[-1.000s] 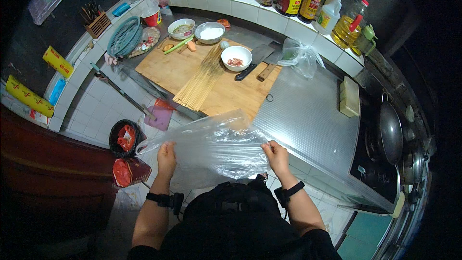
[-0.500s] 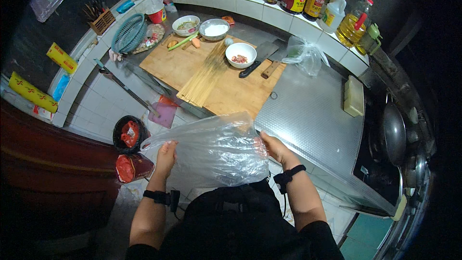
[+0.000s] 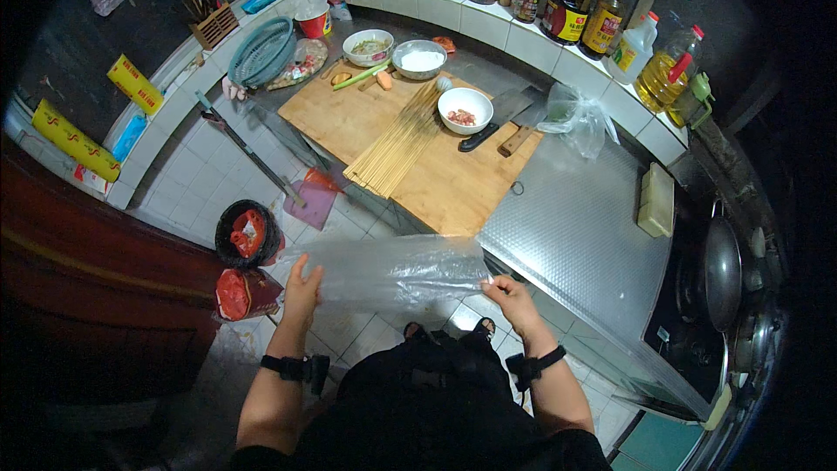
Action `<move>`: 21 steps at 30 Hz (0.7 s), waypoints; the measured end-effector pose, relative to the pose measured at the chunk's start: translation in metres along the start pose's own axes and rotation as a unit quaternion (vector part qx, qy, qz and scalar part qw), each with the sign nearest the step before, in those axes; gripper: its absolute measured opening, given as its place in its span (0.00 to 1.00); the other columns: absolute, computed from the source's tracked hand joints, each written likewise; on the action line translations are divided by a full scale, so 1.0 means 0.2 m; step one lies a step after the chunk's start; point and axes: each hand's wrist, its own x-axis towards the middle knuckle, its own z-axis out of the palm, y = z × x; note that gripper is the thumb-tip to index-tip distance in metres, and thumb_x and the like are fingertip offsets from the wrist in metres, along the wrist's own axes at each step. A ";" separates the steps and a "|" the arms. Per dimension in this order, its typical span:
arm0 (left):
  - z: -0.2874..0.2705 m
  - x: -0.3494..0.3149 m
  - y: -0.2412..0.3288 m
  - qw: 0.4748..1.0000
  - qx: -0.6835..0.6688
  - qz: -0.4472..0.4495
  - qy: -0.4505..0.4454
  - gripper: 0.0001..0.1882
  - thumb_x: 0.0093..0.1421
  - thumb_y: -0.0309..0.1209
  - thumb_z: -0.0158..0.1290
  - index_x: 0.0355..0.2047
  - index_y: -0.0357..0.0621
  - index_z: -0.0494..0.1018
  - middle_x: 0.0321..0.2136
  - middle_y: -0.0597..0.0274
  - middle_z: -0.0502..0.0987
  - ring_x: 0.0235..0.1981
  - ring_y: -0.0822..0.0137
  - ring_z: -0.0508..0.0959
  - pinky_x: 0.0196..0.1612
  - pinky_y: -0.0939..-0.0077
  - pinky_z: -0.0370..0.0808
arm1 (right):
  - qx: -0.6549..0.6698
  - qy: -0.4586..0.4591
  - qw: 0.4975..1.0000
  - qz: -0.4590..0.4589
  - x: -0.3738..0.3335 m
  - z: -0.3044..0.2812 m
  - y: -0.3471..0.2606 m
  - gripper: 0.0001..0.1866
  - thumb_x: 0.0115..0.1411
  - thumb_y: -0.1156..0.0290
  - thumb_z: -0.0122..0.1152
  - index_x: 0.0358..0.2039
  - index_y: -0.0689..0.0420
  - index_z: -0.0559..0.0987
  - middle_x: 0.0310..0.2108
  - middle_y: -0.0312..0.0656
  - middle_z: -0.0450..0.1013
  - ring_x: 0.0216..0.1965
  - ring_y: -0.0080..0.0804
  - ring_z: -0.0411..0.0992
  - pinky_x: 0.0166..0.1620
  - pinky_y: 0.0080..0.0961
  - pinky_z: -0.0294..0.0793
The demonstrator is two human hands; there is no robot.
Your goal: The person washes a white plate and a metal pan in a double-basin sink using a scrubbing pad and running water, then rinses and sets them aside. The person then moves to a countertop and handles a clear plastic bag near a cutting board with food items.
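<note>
A clear plastic bag (image 3: 392,275) is stretched sideways in front of me, below the near edge of the wooden cutting board (image 3: 462,201). My left hand (image 3: 302,288) holds its left end, the forefinger and thumb partly spread. At the bag's right end, my right hand (image 3: 516,303) pinches a corner between thumb and fingers. On the board, a spread of thin, pale yellow sticks (image 3: 392,157) lies beside a white bowl (image 3: 465,111) with reddish pieces in it. A cleaver (image 3: 506,118) and a wooden-handled knife (image 3: 518,141) rest to the bowl's right.
At the board's far side are a bowl (image 3: 368,48), a metal bowl of white powder (image 3: 420,61) and a green stalk (image 3: 362,76). A wok (image 3: 722,270) sits on the right. A black bin (image 3: 248,233) and dustpan (image 3: 310,202) stand on the floor at left.
The bag has gone from a wide, hanging sheet to a narrower strip pulled between my hands. My right hand has moved slightly right and down. The view has shifted a little.
</note>
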 end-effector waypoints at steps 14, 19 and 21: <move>0.47 -0.09 0.27 0.793 0.502 0.203 -0.279 0.25 0.53 0.45 0.53 0.47 0.43 0.70 0.38 0.50 0.76 0.40 0.57 0.75 0.42 0.65 0.71 | -0.065 0.290 0.912 -0.283 -0.23 -0.17 -0.39 0.05 0.57 0.75 0.55 0.27 0.60 0.70 0.23 0.37 0.70 0.24 0.21 0.66 0.28 0.17 0.66; 0.86 -0.16 0.30 0.732 0.368 0.209 -0.534 0.23 0.54 0.44 0.53 0.43 0.40 0.71 0.37 0.52 0.75 0.39 0.60 0.75 0.43 0.69 0.70 | -0.133 0.335 0.908 -0.212 -0.19 -0.39 -0.44 0.10 0.55 0.73 0.59 0.37 0.59 0.72 0.25 0.38 0.69 0.23 0.23 0.64 0.29 0.20 0.66; 0.96 -0.13 0.29 0.713 0.403 0.149 -0.554 0.20 0.55 0.43 0.52 0.41 0.39 0.71 0.35 0.55 0.76 0.36 0.63 0.75 0.42 0.71 0.70 | -0.196 0.345 0.892 -0.217 -0.15 -0.51 -0.47 0.15 0.54 0.72 0.60 0.42 0.58 0.72 0.25 0.38 0.68 0.23 0.24 0.63 0.29 0.21 0.65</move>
